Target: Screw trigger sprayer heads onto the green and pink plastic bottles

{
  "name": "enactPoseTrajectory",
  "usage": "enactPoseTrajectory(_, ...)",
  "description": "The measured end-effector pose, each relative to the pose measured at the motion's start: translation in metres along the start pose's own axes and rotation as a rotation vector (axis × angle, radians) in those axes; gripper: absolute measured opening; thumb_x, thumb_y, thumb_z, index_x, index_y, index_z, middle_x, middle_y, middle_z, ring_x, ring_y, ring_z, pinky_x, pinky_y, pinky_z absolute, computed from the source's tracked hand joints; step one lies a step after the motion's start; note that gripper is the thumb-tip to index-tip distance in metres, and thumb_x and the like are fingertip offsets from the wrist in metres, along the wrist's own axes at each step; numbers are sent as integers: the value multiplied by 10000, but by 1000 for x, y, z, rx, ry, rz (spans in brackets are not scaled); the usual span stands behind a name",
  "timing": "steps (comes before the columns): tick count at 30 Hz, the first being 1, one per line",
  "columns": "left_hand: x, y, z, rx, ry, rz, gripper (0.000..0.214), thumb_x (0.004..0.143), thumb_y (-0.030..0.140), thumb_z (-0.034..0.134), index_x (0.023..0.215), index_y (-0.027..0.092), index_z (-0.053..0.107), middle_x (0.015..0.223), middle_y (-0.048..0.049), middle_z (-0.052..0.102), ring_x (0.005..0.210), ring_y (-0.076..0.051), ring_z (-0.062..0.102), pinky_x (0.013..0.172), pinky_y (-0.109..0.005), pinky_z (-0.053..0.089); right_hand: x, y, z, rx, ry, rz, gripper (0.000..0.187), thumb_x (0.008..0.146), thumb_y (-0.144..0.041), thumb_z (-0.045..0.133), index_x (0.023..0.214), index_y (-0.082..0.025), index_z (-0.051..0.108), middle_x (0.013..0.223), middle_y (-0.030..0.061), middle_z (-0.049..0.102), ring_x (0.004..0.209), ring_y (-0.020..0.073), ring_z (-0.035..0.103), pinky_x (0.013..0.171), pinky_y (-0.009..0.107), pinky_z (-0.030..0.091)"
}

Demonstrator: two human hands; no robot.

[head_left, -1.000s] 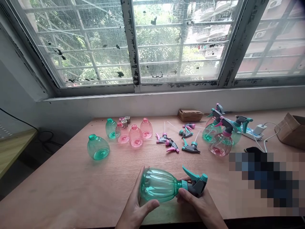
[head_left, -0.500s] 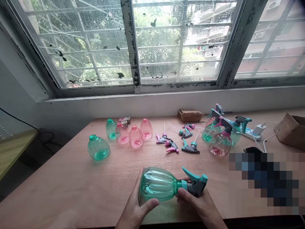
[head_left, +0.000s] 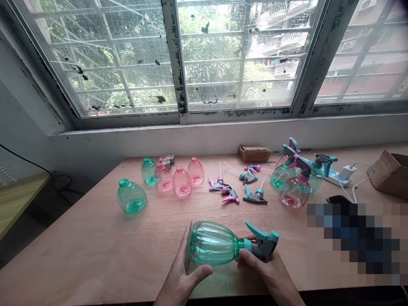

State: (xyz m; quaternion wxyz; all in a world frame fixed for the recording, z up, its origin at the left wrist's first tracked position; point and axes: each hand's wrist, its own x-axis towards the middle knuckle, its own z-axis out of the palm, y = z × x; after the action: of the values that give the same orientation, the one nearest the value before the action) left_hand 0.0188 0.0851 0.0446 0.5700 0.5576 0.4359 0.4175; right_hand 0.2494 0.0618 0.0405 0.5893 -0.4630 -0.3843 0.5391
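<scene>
I hold a green see-through spray bottle [head_left: 213, 243] sideways just above the near edge of the wooden table [head_left: 89, 246]. My left hand [head_left: 181, 276] wraps around the bottle's round body. The fingers of my right hand [head_left: 269, 272] close on the teal collar and grey-teal trigger head [head_left: 263, 244] at the bottle's neck. The trigger points up and away from me.
Open green and pink bottles [head_left: 178, 180] stand at the back left, one green bottle [head_left: 130, 197] apart. Loose trigger heads [head_left: 236, 187] lie mid-table. Assembled spray bottles [head_left: 295, 178] stand right, near a power strip [head_left: 338, 176], a cardboard box [head_left: 390, 172] and a small brown pack [head_left: 254, 153].
The bottle and both hands have hardly shifted; the trigger head has edged slightly to the right. Nothing on the table has moved.
</scene>
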Motion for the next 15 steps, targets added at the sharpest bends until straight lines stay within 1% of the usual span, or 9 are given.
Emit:
enactPoseTrajectory(2, 2, -2, 0, -23, -21, -3, 1031, 768, 472, 815, 1595, 282, 229, 1657, -87, 327, 1522, -375, 261, 1252, -517, 220, 0, 0, 0, -5, -10, 7, 450, 693, -504, 867, 942, -162, 713, 649, 49, 740, 596, 233, 669, 613, 358, 520)
enactPoseTrajectory(4, 3, -1, 2, 3, -13, -7, 970, 780, 445, 811, 1579, 279, 288, 1642, -81, 361, 1515, -375, 281, 1245, -502, 252, 0, 0, 0, -16, -13, 8, 455, 698, -509, 861, 955, -161, 719, 659, 48, 741, 605, 234, 668, 619, 359, 519)
enactPoseTrajectory(7, 2, 4, 4, 69, 29, 0, 939, 797, 405, 805, 1574, 338, 282, 1665, -27, 317, 1533, -344, 242, 1260, -478, 216, 1, -1, -1, -32, -6, 0, 434, 716, -520, 845, 930, -163, 718, 632, 45, 734, 601, 234, 669, 635, 362, 518)
enactPoseTrajectory(10, 1, 5, 4, 82, 28, 4, 1001, 783, 384, 822, 1582, 377, 220, 1686, -2, 255, 1548, -330, 197, 1270, -490, 159, 1, -1, 0, -36, -7, -14, 426, 722, -526, 839, 919, -167, 720, 609, 40, 727, 600, 231, 664, 638, 358, 514)
enactPoseTrajectory(13, 1, 4, 2, 13, 9, -2, 1053, 767, 410, 830, 1598, 323, 189, 1685, -49, 253, 1539, -362, 211, 1260, -523, 185, 0, -3, 2, -27, -6, -14, 453, 705, -538, 845, 944, -170, 732, 624, 38, 725, 608, 230, 662, 628, 352, 514)
enactPoseTrajectory(15, 2, 4, 2, -19, -10, -7, 993, 784, 430, 809, 1590, 274, 251, 1657, -86, 325, 1521, -381, 260, 1246, -528, 232, -1, -4, 4, -13, 5, -11, 476, 688, -536, 856, 973, -175, 732, 637, 34, 728, 611, 229, 664, 614, 343, 516)
